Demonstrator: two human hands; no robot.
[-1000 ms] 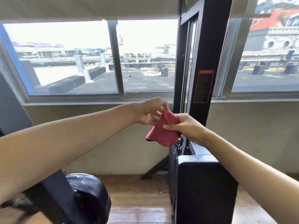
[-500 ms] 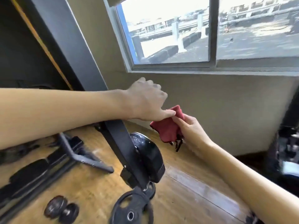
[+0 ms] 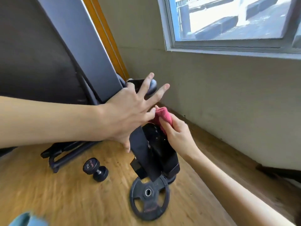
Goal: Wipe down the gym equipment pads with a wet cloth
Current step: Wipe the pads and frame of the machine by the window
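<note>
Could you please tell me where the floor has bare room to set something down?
The wooden floor is bare on the near side of the dumbbell, left of the weight plate. A strip along the wall is free too. Crowded around the pad, plate and bench frame.

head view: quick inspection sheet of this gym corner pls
surface: wooden floor
job's things: red cloth bunched at the top of the black pad; contact cannot be told; the pad shows glistening specks
clutter: dumbbell and weight plate on the floor
grippers: left hand spread open beside the cloth; right hand pinches the cloth
cables: nothing seen
surroundings: grey machine frame, beige wall, window
</note>
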